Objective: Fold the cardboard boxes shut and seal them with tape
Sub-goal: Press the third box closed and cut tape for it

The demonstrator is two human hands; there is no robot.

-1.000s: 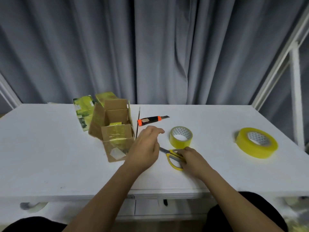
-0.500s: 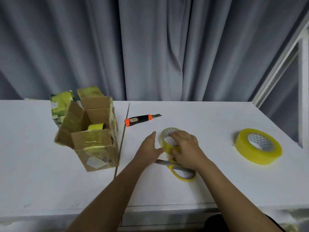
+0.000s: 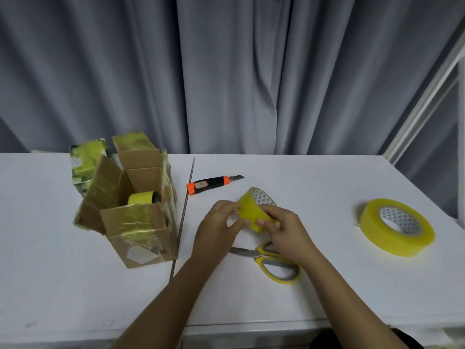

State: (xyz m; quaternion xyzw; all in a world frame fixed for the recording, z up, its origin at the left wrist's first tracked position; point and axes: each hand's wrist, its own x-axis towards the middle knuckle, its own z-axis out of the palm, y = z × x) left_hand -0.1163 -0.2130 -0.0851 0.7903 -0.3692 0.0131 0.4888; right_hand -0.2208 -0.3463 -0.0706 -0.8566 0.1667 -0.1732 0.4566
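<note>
Both hands are on the small tape roll, lifted off the bench. Right hand grips the roll; left hand pinches at its edge, probably hunting the free end. Cardboard box sits left, flaps up, another yellow roll inside. Nothing folded shut or newly sealed yet. Scissors lie just under the hands, box cutter behind, big tape roll well off right.
</note>
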